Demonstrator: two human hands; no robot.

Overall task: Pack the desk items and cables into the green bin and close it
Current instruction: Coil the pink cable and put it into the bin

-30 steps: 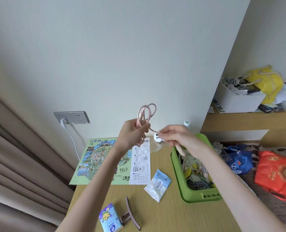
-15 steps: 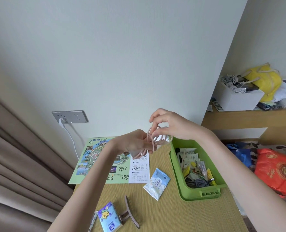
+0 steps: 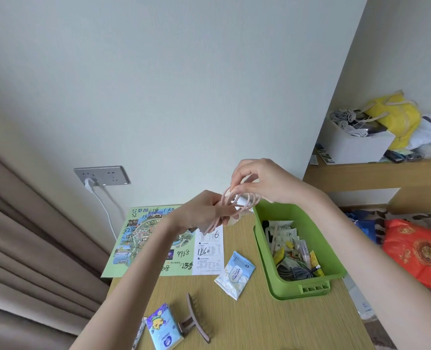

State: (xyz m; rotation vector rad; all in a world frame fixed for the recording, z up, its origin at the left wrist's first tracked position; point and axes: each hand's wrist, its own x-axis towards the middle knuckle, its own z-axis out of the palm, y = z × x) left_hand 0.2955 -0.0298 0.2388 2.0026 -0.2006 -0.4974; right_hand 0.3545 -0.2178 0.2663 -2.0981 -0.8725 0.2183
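A second ago the pink cable (image 3: pixel 224 198) is up high, with its loops standing tall and one end pulled out to the side. Now both hands are lower and close together. The loops lie flat between them, up in the air, just beside the far corner of the green bin (image 3: pixel 302 291).

The left hand (image 3: pixel 201 213) has its fingers curled round the bunch of loops and holds it tight. The right hand (image 3: pixel 265 180) is now above it, and its fingertips pinch one loop at the top. It looks like the loose end is being wound round the bunch to keep it neat.

I think the cable is nearly ready to go in the bin. The bin is open and already has small packets and a grey cable (image 3: pixel 295 272) inside.

There is more to pack. A pack of wipes (image 3: pixel 234 276), a tissue pack (image 3: pixel 164 327), a hair clip (image 3: pixel 196 319) and a map (image 3: pixel 146 236) lie on the tabletop (image 3: pixel 247 319), outside the bin. I cannot see a lid, so closing the bin comes much later.
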